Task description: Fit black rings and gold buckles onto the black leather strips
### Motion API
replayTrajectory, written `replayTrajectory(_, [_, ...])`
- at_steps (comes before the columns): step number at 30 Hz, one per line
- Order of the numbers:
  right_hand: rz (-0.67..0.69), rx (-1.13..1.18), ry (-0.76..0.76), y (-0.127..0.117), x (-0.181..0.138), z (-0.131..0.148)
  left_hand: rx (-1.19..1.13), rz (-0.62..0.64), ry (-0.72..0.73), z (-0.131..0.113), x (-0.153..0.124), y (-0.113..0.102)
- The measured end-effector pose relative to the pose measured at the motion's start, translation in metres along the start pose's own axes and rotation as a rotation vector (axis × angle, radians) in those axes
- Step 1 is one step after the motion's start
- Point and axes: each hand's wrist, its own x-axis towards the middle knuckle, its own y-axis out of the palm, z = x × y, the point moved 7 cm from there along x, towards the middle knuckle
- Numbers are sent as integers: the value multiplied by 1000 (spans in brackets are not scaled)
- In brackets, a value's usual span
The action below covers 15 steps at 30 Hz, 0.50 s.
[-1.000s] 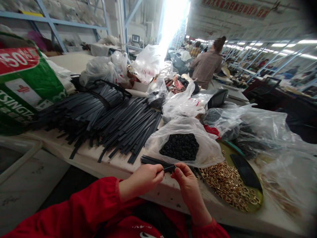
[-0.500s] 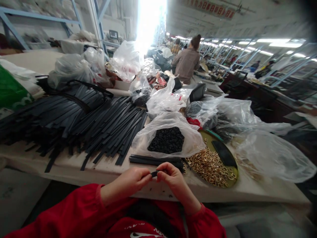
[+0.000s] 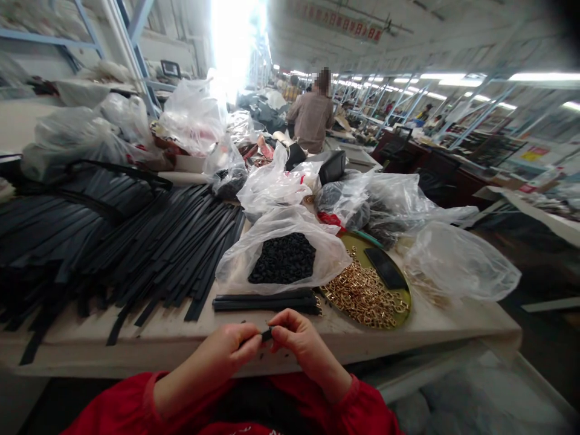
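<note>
Both hands meet at the table's front edge around a short dark strip end [image 3: 266,334]. My left hand [image 3: 235,343] is closed, pinching the strip between thumb and fingers. My right hand [image 3: 299,339] is closed on the strip's other end, thumb against fingertips; whether it also holds a small part is too small to tell. Just beyond the hands lies a stack of black strips [image 3: 263,302] with gold bits at its right end. Behind that, an open plastic bag [image 3: 231,260] holds many small black pieces [image 3: 284,257]. A round tray [image 3: 405,314] carries gold metal buckles [image 3: 362,293].
A large spread of long black strips [image 3: 163,254] covers the table's left side. A dark flat phone-like slab [image 3: 386,269] lies in the tray. Clear plastic bags [image 3: 466,260] stand to the right and back. Farther off, a person [image 3: 312,118] faces away.
The view has swung to the right, so the table things sit farther left. Both hands stay together on the dark strip, with the fingers slightly shifted.
</note>
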Motion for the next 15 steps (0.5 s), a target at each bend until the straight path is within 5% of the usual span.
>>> replayTrajectory(4, [-27, 68, -4, -1, 1, -5, -39, -38, 17, -3, 6, 5])
replayTrajectory(10, [-73, 134, -8, -14, 5, -7, -113, 149, -106, 5, 11, 15])
replayTrajectory(15, [-32, 117, 1, -5, 8, -18, -210, 189, -130, 7, 18, 24])
